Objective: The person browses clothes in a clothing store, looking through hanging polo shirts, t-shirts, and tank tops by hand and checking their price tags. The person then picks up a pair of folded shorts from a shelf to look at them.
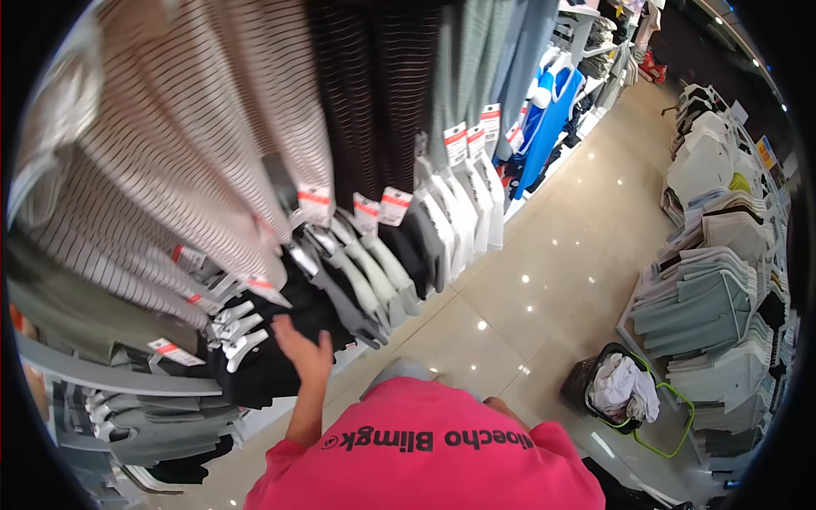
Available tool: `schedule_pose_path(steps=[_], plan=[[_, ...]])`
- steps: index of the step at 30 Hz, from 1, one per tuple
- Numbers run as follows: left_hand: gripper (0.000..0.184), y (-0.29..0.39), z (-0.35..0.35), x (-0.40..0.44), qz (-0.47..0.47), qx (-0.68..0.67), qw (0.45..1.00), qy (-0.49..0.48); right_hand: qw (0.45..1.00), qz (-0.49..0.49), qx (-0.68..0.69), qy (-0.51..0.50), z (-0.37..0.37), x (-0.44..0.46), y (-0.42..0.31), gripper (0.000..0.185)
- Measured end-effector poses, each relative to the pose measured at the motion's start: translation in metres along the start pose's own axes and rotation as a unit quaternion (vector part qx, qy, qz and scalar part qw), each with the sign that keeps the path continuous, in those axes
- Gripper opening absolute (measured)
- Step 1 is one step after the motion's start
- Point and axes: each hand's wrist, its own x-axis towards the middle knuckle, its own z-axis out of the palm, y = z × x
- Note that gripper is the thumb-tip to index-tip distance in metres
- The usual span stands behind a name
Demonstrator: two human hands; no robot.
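My left hand [302, 347] reaches toward the clothes rack with its fingers spread and nothing in it. Just beyond the fingers hang black garments [314, 310] on the lower rail; whether the fingertips touch them I cannot tell. White hangers [242, 333] with black clothes are close by on the left. Striped pink garments [195, 127] with red-and-white price tags [314, 202] hang above. Only a sliver of my right hand or forearm [503, 408] shows beside my pink shirt [425, 450]; its fingers are hidden.
A black basket [580, 382] with a green handle and white clothes [623, 389] inside stands on the tiled floor [510, 289] to the right. Racks of folded or hung shirts [697, 314] line the aisle's right side. A metal rail [110, 370] crosses at left.
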Motion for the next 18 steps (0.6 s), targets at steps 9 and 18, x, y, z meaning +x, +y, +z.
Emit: schedule_pose_path(steps=[9,18], plan=[[0.078,0.16,0.153,0.049,0.135,-0.16,0.943,-0.258,0.996,0.066,0.066,0.004,-0.059,0.05,0.042,0.033],[0.061,0.259,0.279,0.132,0.2,0.127,0.836,-0.495,0.982,0.092,0.137,0.093,-0.233,0.094,0.043,0.033]])
